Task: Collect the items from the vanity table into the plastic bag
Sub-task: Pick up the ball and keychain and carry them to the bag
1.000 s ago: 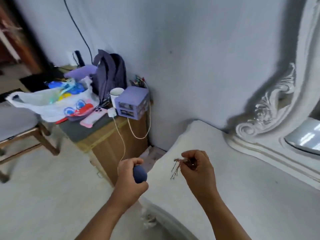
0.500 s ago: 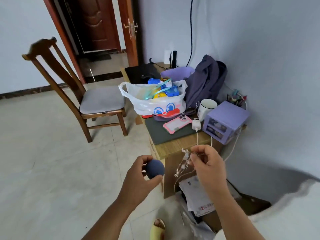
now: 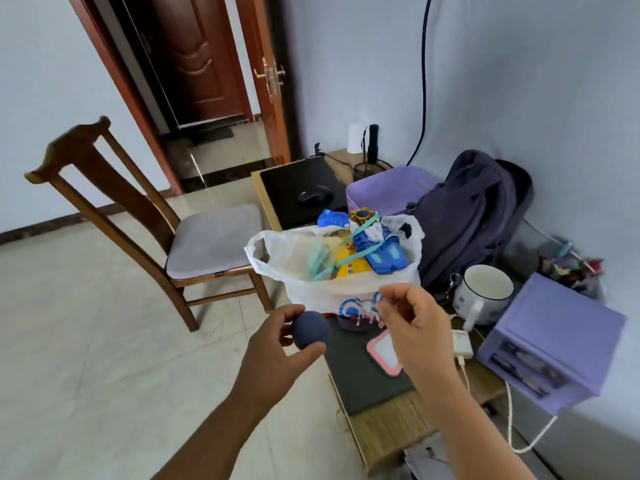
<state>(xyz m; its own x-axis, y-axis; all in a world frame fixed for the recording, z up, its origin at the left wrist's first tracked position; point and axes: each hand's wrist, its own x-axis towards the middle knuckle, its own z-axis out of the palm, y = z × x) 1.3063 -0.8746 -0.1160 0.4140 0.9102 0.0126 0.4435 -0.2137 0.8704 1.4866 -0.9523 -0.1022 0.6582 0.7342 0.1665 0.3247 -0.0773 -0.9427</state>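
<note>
Only the head view to go on here. The left hand [image 3: 277, 344] has its fingers and thumb curled round a dark blue ball [image 3: 309, 330], holding it out in the air just short of the table edge. The right hand [image 3: 412, 327] is right beside it, pinching a small tangle of thin metal bits, hairpins or jewellery maybe, too blurry to say for sure [image 3: 367, 308]. The bundle dangles off the fingertips on the side nearest the left hand.

Just beyond both hands sits the white plastic bag [image 3: 332, 292] on the table [image 3: 388, 427], mouth open and already stuffed pretty full with blue and yellow toys [image 3: 377, 251] poking up above the rim. A pink phone [image 3: 384, 351] lies right under the right hand, and a white mug [image 3: 485, 292] and a purple drawer box [image 3: 550, 344] are off to that hand's outer side. A dark backpack [image 3: 474, 216] leans on the wall past the bag, and a wooden chair [image 3: 145, 216] stands out beyond the left hand.

My guess is both things are about to get dropped in. Stuff that could go sideways: the bag is heaped, so the ball could land on the pile and roll off onto the floor. The thin metal bits could snag on the bag rim or scatter if let go too high, and some could slip down beside the bag instead of in it. The bag also looks floppy, so a nudge might tip it.
</note>
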